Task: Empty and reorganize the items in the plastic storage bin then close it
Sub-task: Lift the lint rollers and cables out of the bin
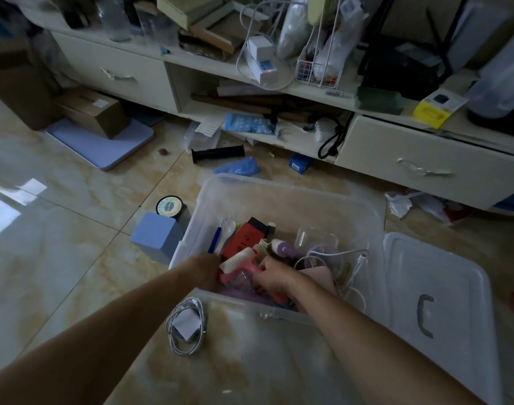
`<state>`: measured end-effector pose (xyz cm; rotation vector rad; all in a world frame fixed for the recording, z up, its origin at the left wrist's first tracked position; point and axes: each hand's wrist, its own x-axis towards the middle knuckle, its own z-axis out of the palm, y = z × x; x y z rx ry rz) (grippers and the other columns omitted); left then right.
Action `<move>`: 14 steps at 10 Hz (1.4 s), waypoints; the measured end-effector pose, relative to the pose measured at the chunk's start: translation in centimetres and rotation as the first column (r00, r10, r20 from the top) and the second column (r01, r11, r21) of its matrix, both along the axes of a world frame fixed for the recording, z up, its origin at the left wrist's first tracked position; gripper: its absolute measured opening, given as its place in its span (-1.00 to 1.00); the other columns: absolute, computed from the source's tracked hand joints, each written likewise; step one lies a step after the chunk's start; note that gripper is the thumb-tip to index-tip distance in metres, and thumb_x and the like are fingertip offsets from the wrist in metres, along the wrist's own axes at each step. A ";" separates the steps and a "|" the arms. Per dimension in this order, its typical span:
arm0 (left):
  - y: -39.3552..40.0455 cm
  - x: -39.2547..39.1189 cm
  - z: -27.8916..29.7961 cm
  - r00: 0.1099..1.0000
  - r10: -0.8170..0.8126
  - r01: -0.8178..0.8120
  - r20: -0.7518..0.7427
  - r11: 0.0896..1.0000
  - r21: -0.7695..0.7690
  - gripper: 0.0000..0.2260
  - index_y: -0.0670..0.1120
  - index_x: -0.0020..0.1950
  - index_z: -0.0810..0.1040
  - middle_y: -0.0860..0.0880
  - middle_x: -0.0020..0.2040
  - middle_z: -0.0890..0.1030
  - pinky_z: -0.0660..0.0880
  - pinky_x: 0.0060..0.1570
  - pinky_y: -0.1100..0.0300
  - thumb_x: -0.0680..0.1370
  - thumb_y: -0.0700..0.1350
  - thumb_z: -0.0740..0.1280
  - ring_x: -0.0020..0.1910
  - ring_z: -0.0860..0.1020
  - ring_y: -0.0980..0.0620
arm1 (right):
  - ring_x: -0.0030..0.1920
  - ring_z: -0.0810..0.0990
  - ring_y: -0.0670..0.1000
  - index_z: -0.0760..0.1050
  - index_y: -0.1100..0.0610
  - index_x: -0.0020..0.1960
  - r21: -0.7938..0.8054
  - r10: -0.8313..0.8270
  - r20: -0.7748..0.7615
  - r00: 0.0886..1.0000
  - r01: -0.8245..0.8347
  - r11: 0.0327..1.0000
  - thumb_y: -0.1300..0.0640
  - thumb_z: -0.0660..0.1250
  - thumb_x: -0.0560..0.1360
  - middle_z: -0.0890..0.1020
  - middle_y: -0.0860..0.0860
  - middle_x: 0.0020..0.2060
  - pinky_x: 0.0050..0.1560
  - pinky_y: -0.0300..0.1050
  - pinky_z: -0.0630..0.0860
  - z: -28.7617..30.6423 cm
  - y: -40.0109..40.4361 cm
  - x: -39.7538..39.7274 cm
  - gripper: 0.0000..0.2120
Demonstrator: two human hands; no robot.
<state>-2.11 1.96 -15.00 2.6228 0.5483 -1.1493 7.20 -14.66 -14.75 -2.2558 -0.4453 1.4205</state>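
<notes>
clear plastic bin [287, 190] at lower centre of frame, open, rounded corners, on glossy marbled tile floor [74, 238]; inside: pink-and-white glue gun [244, 263], red box [242, 239], white cables, small clear case

right hand [271, 276] closed around glue gun's pink handle; left hand [204, 270] at bin's left inner edge, fingers hidden, grip cannot tell

translucent lid [442, 302] with grey handle lies flat at right; coiled white charger [187, 327] below bin; blue cube-like box [156, 236] touching bin's left wall
</notes>
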 end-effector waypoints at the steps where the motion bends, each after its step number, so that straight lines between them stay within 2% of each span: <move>1: -0.1 -0.2 -0.1 0.996 0.021 -0.022 0.086 1.000 0.012 -0.66 -0.14 0.23 0.56 -0.10 0.17 0.64 0.53 0.16 0.15 0.54 0.02 0.41 0.16 0.61 -0.06 | 0.26 0.51 0.11 0.32 0.11 0.50 -0.045 0.036 0.000 0.999 -0.036 0.998 -0.15 0.27 0.57 0.49 0.15 0.36 0.16 -0.12 0.42 -0.3 0.4 -0.7 -0.42; 3: 0.4 0.2 0.6 0.989 0.067 -0.067 0.131 0.998 -0.004 -0.55 -0.13 0.13 0.63 -0.06 0.03 0.68 0.57 0.06 0.18 0.45 0.20 0.45 0.03 0.65 -0.03 | 0.05 0.59 0.11 0.45 0.16 0.32 -0.073 0.219 -0.051 0.974 -0.222 0.972 0.03 0.29 0.58 0.57 0.19 0.19 0.12 0.00 0.56 0.3 2.6 -1.3 -0.64; 4: 1.2 1.0 1.9 0.945 0.266 -0.251 0.192 0.963 -0.097 -0.62 -0.19 -0.03 0.62 -0.10 -0.05 0.67 0.61 0.04 0.09 0.47 0.14 0.43 -0.08 0.64 -0.04 | -0.12 0.62 0.10 0.54 0.20 0.13 -0.036 0.201 0.000 0.980 -0.201 0.979 0.12 0.29 0.59 0.59 0.13 -0.07 -0.22 -0.15 0.54 2.1 3.9 0.1 -0.82; 5: 0.3 2.2 3.8 0.706 0.428 -0.478 0.564 0.876 -0.066 -0.61 -0.24 -0.01 0.56 -0.22 0.09 0.53 0.55 0.06 -0.08 0.47 0.10 0.37 0.05 0.51 -0.18 | -0.21 0.52 0.04 0.52 0.16 -0.03 0.059 0.019 0.053 0.998 -0.022 0.998 0.14 0.28 0.62 0.53 0.10 -0.16 -0.24 -0.20 0.54 4.6 4.2 1.7 -0.89; 6: -2.4 3.1 6.4 0.440 0.430 -0.672 0.788 0.740 -0.028 -0.62 -0.18 0.14 0.37 -0.21 0.22 0.35 0.33 0.19 -0.11 0.50 0.09 0.21 0.22 0.29 -0.21 | 0.11 0.59 0.10 0.47 0.15 0.30 0.215 -0.236 0.160 0.958 0.200 0.956 -0.06 0.38 0.54 0.59 0.07 0.10 0.04 -0.14 0.47 4.5 4.5 2.0 -0.58; 7: -3.3 3.5 6.2 0.594 0.678 -0.711 0.433 0.695 -0.112 -0.41 -0.12 0.39 0.30 -0.32 0.37 0.32 0.24 0.33 -0.18 0.54 0.28 0.15 0.40 0.23 -0.30 | 0.16 0.61 0.19 0.40 0.13 0.33 0.229 -0.351 0.342 0.871 0.285 0.931 -0.12 0.32 0.55 0.61 0.13 0.18 0.07 -0.07 0.50 4.3 3.3 0.5 -0.54; 8: -3.7 3.1 4.7 0.597 0.795 -0.716 0.109 0.590 -0.373 -0.57 -0.09 0.30 0.41 -0.25 0.16 0.50 0.53 0.14 -0.09 0.55 0.13 0.34 0.16 0.52 -0.26 | 0.23 0.55 0.19 0.31 0.21 0.39 0.202 -0.418 0.324 0.849 0.369 0.907 0.02 0.22 0.64 0.54 0.18 0.24 0.17 -0.04 0.46 3.2 1.6 -1.5 -0.59; 9: -5.8 2.7 5.1 0.262 0.953 -0.798 -0.153 0.126 -0.589 -0.82 -0.23 0.11 0.50 -0.26 -0.06 0.59 0.60 0.07 -0.03 0.56 -0.20 0.37 -0.01 0.62 -0.17 | 0.30 0.51 0.17 0.23 0.28 0.49 0.120 -0.419 0.277 0.865 0.401 0.908 0.03 0.26 0.62 0.50 0.19 0.33 0.24 -0.07 0.42 0.8 1.1 -2.8 -0.46; 10: -6.7 2.2 4.3 0.107 0.973 -0.771 -0.204 -0.048 -0.635 -0.71 -0.02 0.12 0.35 -0.22 -0.05 0.48 0.47 0.25 -0.07 0.57 -0.35 0.32 0.09 0.48 -0.13 | 0.39 0.44 0.21 0.23 0.28 0.52 0.041 -0.305 0.361 0.881 0.312 0.949 -0.06 0.32 0.56 0.42 0.24 0.42 0.34 -0.02 0.41 -1.3 1.1 -2.6 -0.33; 11: -7.0 2.2 2.4 0.239 0.953 -0.833 -0.184 0.104 -0.543 -0.73 -0.19 0.36 0.41 -0.22 0.33 0.50 0.51 0.19 -0.06 0.66 -0.21 0.18 0.30 0.51 -0.17 | 0.38 0.45 0.19 0.22 0.23 0.52 0.020 -0.261 0.300 0.917 0.268 0.963 -0.11 0.36 0.54 0.42 0.23 0.41 0.32 -0.03 0.41 -0.6 0.7 -2.7 -0.30; 12: -6.4 2.4 2.5 0.219 0.951 -0.820 -0.221 0.056 -0.570 -0.58 -0.06 0.50 0.35 -0.27 0.42 0.41 0.49 0.24 -0.12 0.64 -0.22 0.20 0.33 0.46 -0.27 | 0.35 0.47 0.16 0.21 0.17 0.52 0.034 -0.351 0.161 0.922 0.350 0.936 0.01 0.28 0.62 0.45 0.18 0.40 0.22 -0.09 0.39 -1.0 0.5 -2.4 -0.46; 13: -5.3 2.5 2.0 0.192 0.913 -0.800 -0.359 -0.067 -0.597 -0.23 0.18 0.57 0.14 -0.35 0.46 0.30 0.32 0.38 -0.26 0.52 -0.31 0.40 0.39 0.35 -0.35 | 0.30 0.52 0.20 0.24 0.11 0.51 0.038 -0.343 0.157 0.926 0.341 0.939 0.07 0.27 0.60 0.49 0.20 0.36 0.15 -0.09 0.45 -0.9 0.6 -2.6 -0.49; 14: -5.3 2.2 2.7 0.163 0.915 -0.785 -0.369 -0.106 -0.610 -0.35 0.20 0.55 0.15 -0.38 0.39 0.38 0.52 0.13 -0.22 0.58 -0.22 0.35 0.29 0.45 -0.38 | 0.17 0.58 0.17 0.32 0.12 0.43 0.107 -0.416 0.083 0.906 0.407 0.907 0.06 0.30 0.55 0.57 0.18 0.25 0.00 -0.17 0.44 -0.6 1.3 -2.7 -0.52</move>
